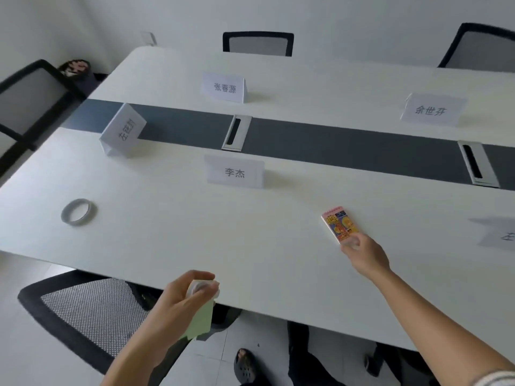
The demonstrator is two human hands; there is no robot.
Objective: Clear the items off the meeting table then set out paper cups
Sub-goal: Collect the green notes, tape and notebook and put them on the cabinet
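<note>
nearest me, my left hand (184, 299) is hovering over the near edge of the white table (250, 254). its fingers are curling round a pale roundish thing (199, 286), with a green slip of paper (199, 321) hanging below it. i am not making out what the pale thing is.

further in and to the right, my right hand (365, 254) is reaching forward and pinching the near end of a colourful box (335, 225). the box's long axis is running away from me and slightly left, roughly in line with the forearm, so i am judging that a straight pull back would bring it off the table. i am unable to tell whether it is resting on the table or just lifted.

off to the left, well apart from both hands, a ring of tape (79, 211) is lying flat, and the left hand is the nearer one to it.

beyond, folded name cards are standing, one (235, 172) in the middle. another (498, 232) at the right edge is being cut off by the frame.
</note>
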